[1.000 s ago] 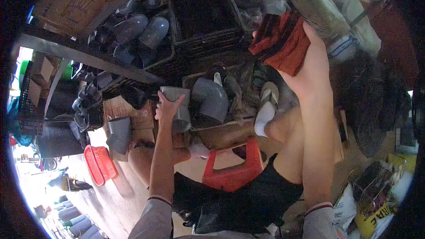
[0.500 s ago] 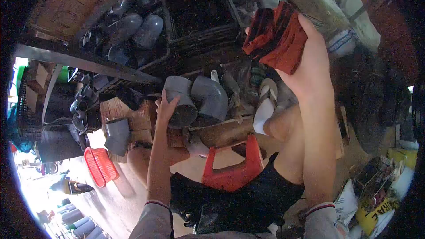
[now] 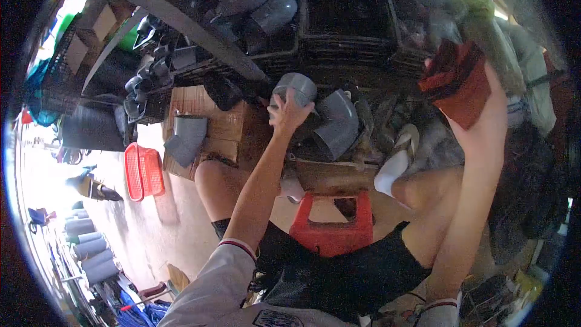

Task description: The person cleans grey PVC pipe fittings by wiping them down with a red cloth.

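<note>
My left hand (image 3: 290,114) is on a grey plastic pipe fitting (image 3: 298,85), its fingers curled against the near side. The fitting's round rim faces up and away, and my hand covers its lower part. Just right of it lies a grey pipe elbow (image 3: 339,122), apart from my fingers. Raised on the right, my right hand (image 3: 481,118) grips a bunched dark red cloth (image 3: 457,82) with black folds. The cloth touches neither fitting.
Black crates (image 3: 348,42) stand ahead, with more grey fittings (image 3: 272,12) to their left. Another grey elbow (image 3: 186,139) rests on cardboard (image 3: 212,127). A red stool (image 3: 333,236) shows between my legs. A red basket (image 3: 144,171) sits on the floor at left.
The view has swung left, so the scene sits farther right. My left hand has shifted from the fitting's left side to its near side, and the fitting is now tilted differently.
</note>
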A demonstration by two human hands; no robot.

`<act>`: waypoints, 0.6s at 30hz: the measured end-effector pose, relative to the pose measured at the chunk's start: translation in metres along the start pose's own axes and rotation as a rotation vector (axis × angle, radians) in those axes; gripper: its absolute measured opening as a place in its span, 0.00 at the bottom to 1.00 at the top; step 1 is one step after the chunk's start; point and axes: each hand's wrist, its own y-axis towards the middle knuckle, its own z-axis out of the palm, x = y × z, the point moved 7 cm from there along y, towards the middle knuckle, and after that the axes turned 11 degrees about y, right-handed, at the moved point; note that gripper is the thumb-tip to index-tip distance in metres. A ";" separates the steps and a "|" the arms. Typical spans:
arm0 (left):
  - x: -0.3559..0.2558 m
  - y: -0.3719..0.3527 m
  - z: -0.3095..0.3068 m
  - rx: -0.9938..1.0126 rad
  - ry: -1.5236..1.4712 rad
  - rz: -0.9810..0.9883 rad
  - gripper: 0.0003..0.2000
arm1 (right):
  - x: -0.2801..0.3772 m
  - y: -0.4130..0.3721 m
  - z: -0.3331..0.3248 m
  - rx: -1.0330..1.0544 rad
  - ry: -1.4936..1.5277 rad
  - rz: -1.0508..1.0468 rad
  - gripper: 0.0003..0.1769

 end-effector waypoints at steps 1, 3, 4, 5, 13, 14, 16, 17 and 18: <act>0.021 0.013 0.018 -0.059 -0.117 0.040 0.55 | 0.002 0.003 -0.003 0.064 -0.006 0.016 0.22; 0.048 0.027 0.023 0.017 -0.331 -0.065 0.65 | 0.001 0.003 -0.003 0.004 0.001 0.000 0.22; 0.063 0.035 0.028 0.093 -0.446 -0.138 0.63 | 0.001 0.002 -0.003 -0.028 0.002 -0.011 0.21; 0.080 0.039 0.035 0.172 -0.558 -0.214 0.62 | 0.001 0.000 -0.004 -0.053 -0.003 -0.017 0.21; 0.092 -0.013 0.029 0.606 -1.484 -0.123 0.32 | -0.005 0.005 0.007 0.106 -0.001 -0.003 0.21; 0.092 -0.020 0.030 0.625 -1.604 -0.116 0.32 | -0.005 0.007 0.002 0.075 -0.010 -0.007 0.21; 0.073 -0.048 0.007 0.676 -1.848 -0.103 0.32 | -0.007 0.007 0.002 0.008 -0.038 -0.023 0.20; 0.070 -0.055 0.000 0.642 -1.877 -0.088 0.31 | -0.008 0.006 0.003 -0.021 -0.040 -0.026 0.20; 0.071 -0.062 -0.007 0.605 -1.905 -0.075 0.31 | -0.011 0.005 0.005 -0.049 -0.038 -0.026 0.20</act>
